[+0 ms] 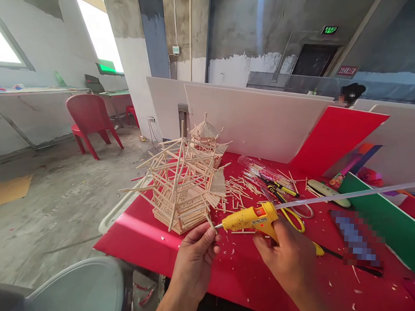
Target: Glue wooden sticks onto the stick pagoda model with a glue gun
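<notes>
A wooden stick model of a tiered pavilion (182, 184) stands on the red table (223, 271). My left hand (196, 256) is closed in a pinch on a thin wooden stick (209, 221) just below the model's front right corner. My right hand (287, 255) grips a yellow glue gun (251, 218) with a long clear glue stick (350, 194) at its back. The gun's nozzle points left, nearly touching the stick held in my left fingers.
Loose sticks (238, 189), yellow-handled scissors (292, 216) and yellow cutters (278, 186) lie behind the gun. White boards (253, 121), a red board (335, 133) and a green board (380, 218) stand around the table. A red chair (90, 120) stands far left. A grey chair back (81, 287) sits near me.
</notes>
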Demonstrator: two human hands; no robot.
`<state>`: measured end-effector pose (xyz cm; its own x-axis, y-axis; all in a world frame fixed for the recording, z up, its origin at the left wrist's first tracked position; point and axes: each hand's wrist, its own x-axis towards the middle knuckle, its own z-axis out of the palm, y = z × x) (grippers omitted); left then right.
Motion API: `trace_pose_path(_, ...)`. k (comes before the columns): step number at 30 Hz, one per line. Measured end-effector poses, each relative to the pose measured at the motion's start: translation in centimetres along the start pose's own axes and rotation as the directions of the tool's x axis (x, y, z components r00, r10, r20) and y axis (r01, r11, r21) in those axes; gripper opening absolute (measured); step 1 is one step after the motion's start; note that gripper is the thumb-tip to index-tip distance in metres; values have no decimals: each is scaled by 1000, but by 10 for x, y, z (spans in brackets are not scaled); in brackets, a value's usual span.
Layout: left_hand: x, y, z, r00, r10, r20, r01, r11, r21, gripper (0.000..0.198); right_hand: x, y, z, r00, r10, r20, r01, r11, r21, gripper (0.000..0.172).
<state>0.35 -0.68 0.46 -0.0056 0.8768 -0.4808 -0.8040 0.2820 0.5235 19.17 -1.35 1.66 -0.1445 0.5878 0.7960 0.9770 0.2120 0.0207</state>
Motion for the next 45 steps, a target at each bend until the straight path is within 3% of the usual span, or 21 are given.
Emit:
trace_pose_path(6,4,2,-1,998,-15,-63,16,1000,6,15,-3,1,0,1000,-18,-21,18,1000,-2,17)
trace_pose_path(18,2,-1,2,998,-56,-36,57,998,15,16,-8,6,4,1000,11,-12,-11,1000,3,18)
trace_pose_path(21,1,-2,3,998,-58,-35,59,998,26,17,-7,6,3,997,80,-12,-79,996,26,22)
trace_pose_path(23,2,-2,4,998,-42,-37,44,999,30,17,-7,10,1,981,192,9,-193,981,29,32)
trace_pose_path(26,6,-1,7,999,-14,-37,16,999,41,13,-13,28,-4,909,410,78,-408,912,-43,49)
trace_pose_path(29,10,3,13,998,11,-57,-8,999,54,11,-35,60,-5,786,597,161,-575,801,-166,55)
trace_pose_path(31,11,6,17,997,19,-79,-15,998,54,13,-58,84,-2,713,668,214,-629,744,-225,56)
trace_pose_path(35,14,13,22,992,9,-126,-2,999,51,15,-110,116,6,616,720,320,-668,693,-271,60)
trace_pose_path(39,20,17,22,992,-10,-122,19,997,78,14,-131,119,12,575,739,350,-685,669,-288,64)
trace_pose_path(45,29,20,24,993,-12,-119,25,994,104,13,-120,108,15,527,759,383,-730,635,-254,61)
